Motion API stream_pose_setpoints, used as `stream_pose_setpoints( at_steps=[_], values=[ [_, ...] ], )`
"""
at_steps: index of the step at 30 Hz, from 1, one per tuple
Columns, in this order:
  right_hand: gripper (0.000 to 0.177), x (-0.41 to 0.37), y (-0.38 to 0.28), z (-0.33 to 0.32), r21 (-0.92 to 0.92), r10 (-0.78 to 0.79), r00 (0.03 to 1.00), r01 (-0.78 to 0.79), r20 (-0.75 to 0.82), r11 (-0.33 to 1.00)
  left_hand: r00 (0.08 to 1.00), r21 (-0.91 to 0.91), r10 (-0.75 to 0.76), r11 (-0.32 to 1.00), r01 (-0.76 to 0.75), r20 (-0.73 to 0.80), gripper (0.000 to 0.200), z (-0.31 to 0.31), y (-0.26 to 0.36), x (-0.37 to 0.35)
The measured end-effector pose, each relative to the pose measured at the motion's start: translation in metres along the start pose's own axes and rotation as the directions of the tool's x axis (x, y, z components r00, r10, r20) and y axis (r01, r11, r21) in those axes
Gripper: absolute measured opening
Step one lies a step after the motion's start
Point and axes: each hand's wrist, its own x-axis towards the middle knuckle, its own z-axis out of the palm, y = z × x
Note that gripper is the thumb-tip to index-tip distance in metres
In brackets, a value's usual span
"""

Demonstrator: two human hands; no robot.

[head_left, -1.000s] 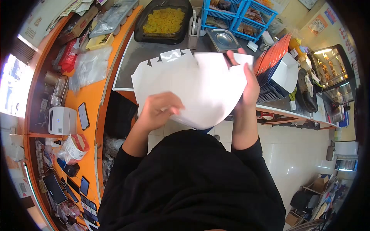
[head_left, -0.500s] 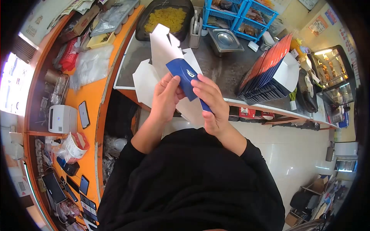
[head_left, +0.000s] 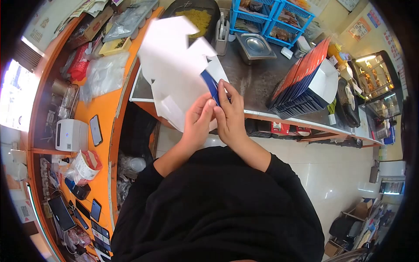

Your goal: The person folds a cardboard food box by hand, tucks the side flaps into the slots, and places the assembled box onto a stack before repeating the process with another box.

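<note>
A cardboard sheet [head_left: 168, 61], white on the face I see and blue on the folded part, hangs over the near edge of the metal counter, its far end blurred. My left hand [head_left: 198, 120] pinches its near edge between thumb and fingers. Close beside it, my right hand [head_left: 229, 111] is closed on the blue folded part, fingers pointing up. The two hands nearly touch. To the right stands a row of folded red and blue boxes [head_left: 297, 83] with white insides.
Behind the sheet lies a black tray [head_left: 209, 8] of yellow food. A lidded steel container [head_left: 255, 46] and blue baskets [head_left: 273, 19] stand at the counter's back. The orange counter [head_left: 111, 107] on the left holds phones, a white printer [head_left: 70, 135] and plastic bags.
The sheet has turned, showing a broad white face and less blue, and covers part of the tray. My right hand has moved left and down; my left hand has shifted slightly right and down.
</note>
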Motion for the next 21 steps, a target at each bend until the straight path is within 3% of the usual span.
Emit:
stream_pose_setpoints(
  at_steps=[2,3,4,5,7,9,11,14,17,21],
  values=[
    [0.053,-0.006,0.006,0.006,0.247,0.055,0.996,-0.035,-0.074,0.968,1.0,0.012,0.007,1.0,-0.007,0.0,0.021,0.007,0.006,-0.006],
    [0.054,-0.006,0.009,0.008,0.365,0.088,0.99,-0.044,-0.107,0.93,0.999,0.152,0.018,0.988,-0.022,0.028,0.022,-0.002,0.006,-0.005],
    [0.055,-0.003,0.008,0.006,0.543,0.297,0.953,-0.22,-0.056,0.81,0.998,0.287,0.026,0.957,-0.041,0.056,0.022,-0.019,0.004,-0.002],
    [0.055,-0.002,0.019,0.009,0.567,0.366,0.931,-0.303,0.003,0.766,0.996,0.416,0.027,0.907,-0.059,0.082,0.023,-0.034,0.002,0.0],
    [0.053,0.001,0.053,0.014,0.6,0.488,0.864,-0.458,0.126,0.656,0.992,0.475,0.004,0.878,-0.064,0.126,0.024,-0.052,-0.003,0.0],
    [0.042,0.008,0.067,0.01,0.428,0.421,0.903,-0.414,0.084,0.803,0.986,0.622,-0.063,0.782,-0.048,0.156,0.024,-0.066,-0.006,-0.002],
    [0.028,0.007,0.093,0.018,0.286,0.205,0.978,-0.186,-0.038,0.94,0.989,0.615,-0.081,0.788,-0.014,0.126,0.026,-0.074,-0.024,-0.005],
    [0.014,0.006,0.083,0.015,0.457,0.368,0.927,-0.359,0.073,0.814,0.973,0.672,-0.189,0.739,0.053,0.131,0.027,-0.077,-0.03,-0.006],
    [0.008,0.011,0.051,-0.002,0.168,0.238,0.967,-0.25,0.09,0.953,0.956,0.676,-0.243,0.733,0.071,0.163,0.027,-0.076,-0.033,-0.007],
    [0.006,0.01,0.037,-0.01,0.027,0.011,0.992,-0.014,0.129,1.0,0.96,0.588,-0.168,0.809,0.004,0.225,0.027,-0.069,-0.035,-0.004]
  ],
)
